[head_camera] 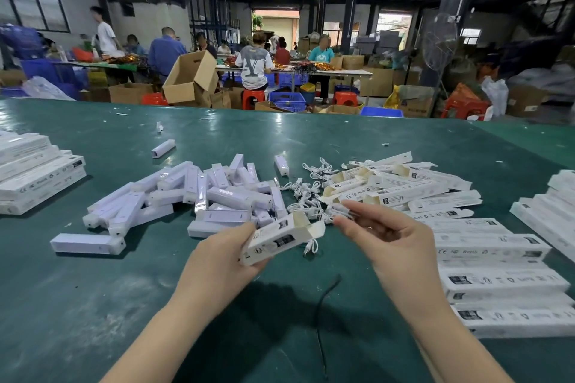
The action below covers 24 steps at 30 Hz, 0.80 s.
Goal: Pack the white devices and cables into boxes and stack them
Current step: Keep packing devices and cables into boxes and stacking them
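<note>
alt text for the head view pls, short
Left hand holds an open-ended white box while the right hand pinches a coiled white cable beside its opening. On the green table lie loose devices, cables and stacked boxes.

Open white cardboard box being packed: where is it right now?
In the head view the open white cardboard box is low and centre, held in the left hand above the green table, just in front of the pile of white devices.

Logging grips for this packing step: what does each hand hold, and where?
Left hand holds an open box by its closed end; right hand pinches a cable.
</note>
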Tool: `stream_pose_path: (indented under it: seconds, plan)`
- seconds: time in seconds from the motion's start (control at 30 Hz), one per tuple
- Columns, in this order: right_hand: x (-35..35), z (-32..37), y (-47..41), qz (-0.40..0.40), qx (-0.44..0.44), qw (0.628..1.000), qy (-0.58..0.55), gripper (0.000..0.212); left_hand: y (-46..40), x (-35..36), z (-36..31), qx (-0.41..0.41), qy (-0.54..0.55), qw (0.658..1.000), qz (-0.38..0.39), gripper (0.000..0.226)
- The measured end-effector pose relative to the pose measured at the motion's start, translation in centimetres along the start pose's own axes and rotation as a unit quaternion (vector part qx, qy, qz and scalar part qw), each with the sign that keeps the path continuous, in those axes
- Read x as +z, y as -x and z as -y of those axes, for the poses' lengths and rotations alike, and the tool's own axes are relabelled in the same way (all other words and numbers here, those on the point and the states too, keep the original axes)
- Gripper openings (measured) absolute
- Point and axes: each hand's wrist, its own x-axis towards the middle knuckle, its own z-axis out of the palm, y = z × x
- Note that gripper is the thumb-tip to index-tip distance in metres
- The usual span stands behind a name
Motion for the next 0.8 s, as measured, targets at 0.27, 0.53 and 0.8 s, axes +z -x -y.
stream_pose_path:
  seconds: [0.27,0.53,0.8]
  plan:
    - [-0.2,-0.6,0.2,0.12,0.015,0.973,0.198,0.036,0.2,0.3,0.0,0.035,-0.014,0.999,0.01,0.039]
    - [0.0,-1.0,-0.1,0.08,0.12,0.985,0.097,0.029,0.4,0.2,0.1,0.155,-0.06,0.986,-0.012,0.033]
    - [0.5,-1.8,0.8,0.07,0.102,0.983,0.137,0.016,0.5,0.4,0.2,0.154,-0.067,0.986,-0.003,0.03]
